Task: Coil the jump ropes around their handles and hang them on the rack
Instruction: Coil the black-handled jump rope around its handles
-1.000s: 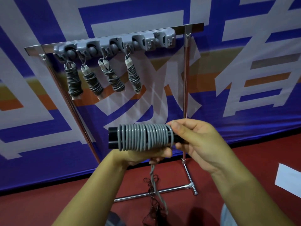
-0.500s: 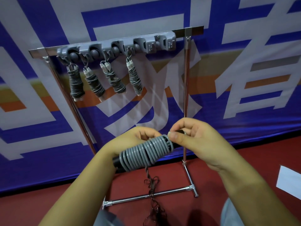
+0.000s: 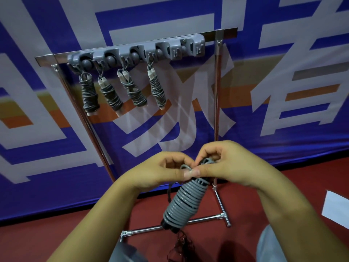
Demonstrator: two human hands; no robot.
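Tilted now hanging downward, coiled jump rope (image 3: 184, 203), left hand (image 3: 164, 171) and right hand (image 3: 224, 165) seemingly pinching its top loop

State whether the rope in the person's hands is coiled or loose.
Coiled: the grey rope wraps the black handles in tight turns; both hands pinch its top end.

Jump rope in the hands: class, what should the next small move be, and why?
Probably finish tucking the rope's end loop at the top, then lift it to the rack's free right-hand hook. The coiled jump rope looks fully wound; both the left hand and right hand pinch its top end; four ropes already hang.
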